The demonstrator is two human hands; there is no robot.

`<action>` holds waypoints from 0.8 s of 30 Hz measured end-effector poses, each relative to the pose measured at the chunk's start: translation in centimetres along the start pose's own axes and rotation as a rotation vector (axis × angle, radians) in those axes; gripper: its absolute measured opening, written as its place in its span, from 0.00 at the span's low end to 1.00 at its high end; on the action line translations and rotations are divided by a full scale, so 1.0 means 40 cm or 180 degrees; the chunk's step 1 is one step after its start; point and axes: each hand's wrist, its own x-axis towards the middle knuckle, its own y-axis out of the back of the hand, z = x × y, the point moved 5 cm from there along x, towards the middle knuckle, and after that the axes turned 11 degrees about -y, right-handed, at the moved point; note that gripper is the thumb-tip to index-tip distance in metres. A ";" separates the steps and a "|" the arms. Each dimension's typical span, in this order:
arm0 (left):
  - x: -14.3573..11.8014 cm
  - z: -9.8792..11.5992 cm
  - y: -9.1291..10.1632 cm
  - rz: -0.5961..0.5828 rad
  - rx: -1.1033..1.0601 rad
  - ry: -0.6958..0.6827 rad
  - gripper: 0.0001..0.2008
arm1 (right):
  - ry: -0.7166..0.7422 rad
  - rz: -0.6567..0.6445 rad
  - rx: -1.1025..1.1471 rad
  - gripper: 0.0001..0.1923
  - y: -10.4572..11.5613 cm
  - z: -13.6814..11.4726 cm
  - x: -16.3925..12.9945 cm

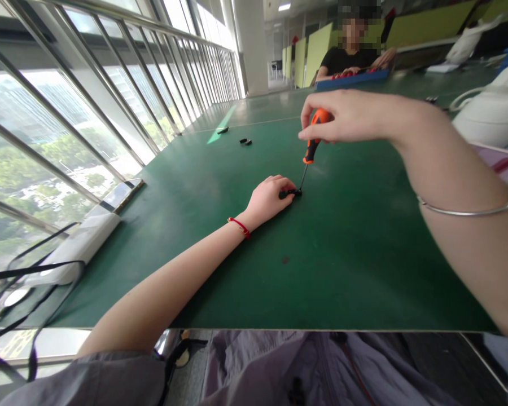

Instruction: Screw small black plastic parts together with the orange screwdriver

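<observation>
My right hand (334,117) grips an orange and black screwdriver (311,151) from above, its shaft slanting down to the left. The tip meets the end of a small black part (297,192) lying on the green tabletop (364,237). With thumb and fingers closed around that part, my left hand (272,197) rests on the table. Its exact kind is too small to make out, and the fingers cover some of it.
Further back lie small black pieces (245,141) and another black piece (223,130). Across the table sits a person behind a blue tray (351,79) of red items. A white object (491,107) stands at the right; a white power strip (80,248) with black straps is at the left by the railing.
</observation>
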 end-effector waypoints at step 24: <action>0.001 0.000 -0.001 -0.0031 0.0011 -0.0010 0.10 | 0.0007 -0.0158 0.0122 0.11 -0.004 0.003 0.000</action>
